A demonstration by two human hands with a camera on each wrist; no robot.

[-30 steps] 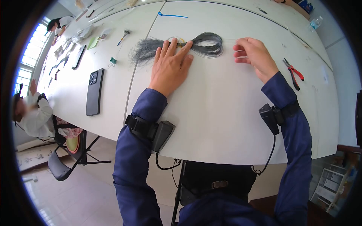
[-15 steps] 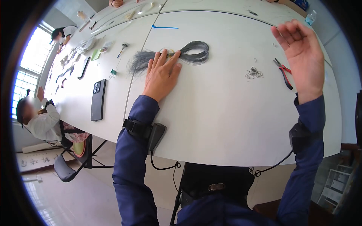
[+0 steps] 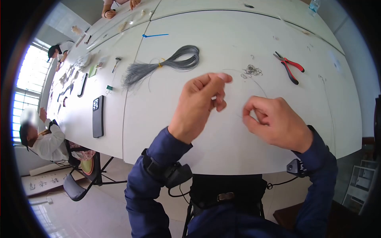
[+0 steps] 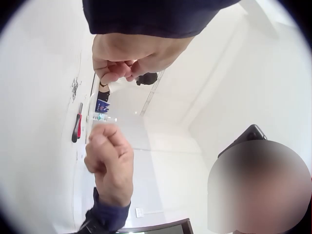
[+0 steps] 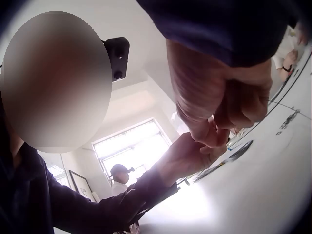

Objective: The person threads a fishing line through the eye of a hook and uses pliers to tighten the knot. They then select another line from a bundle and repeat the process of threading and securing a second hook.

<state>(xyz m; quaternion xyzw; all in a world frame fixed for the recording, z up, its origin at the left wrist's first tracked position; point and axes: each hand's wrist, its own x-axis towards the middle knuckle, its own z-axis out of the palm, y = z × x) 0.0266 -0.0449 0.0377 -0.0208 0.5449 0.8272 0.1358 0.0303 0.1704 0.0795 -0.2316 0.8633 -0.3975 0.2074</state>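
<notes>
Between the two hands, just over the white table, is a thin grey strand, so fine that only parts of it show; a stretch curves past the right hand toward a small pile of curled pieces. The right hand pinches it between thumb and forefinger — a wisp pokes out at the fingertips — with the other fingers folded in. The left hand has its thumb pressed to its forefinger and seems to pinch the strand too, though the exact contact is too small to see.

The pile lies beyond the hands, with the pliers to its right, apart from both hands. Farther left is the long grey bundle, looped at one end, frayed at the other, and cinched by a yellow band. A blue tie lies past it, a dark phone nearer on the left.

Judging by the pile, several short pieces have already been dealt with; the strand in hand looks unfinished, and the bundle is thick — how much of it is meant to be used, I cannot tell.
</notes>
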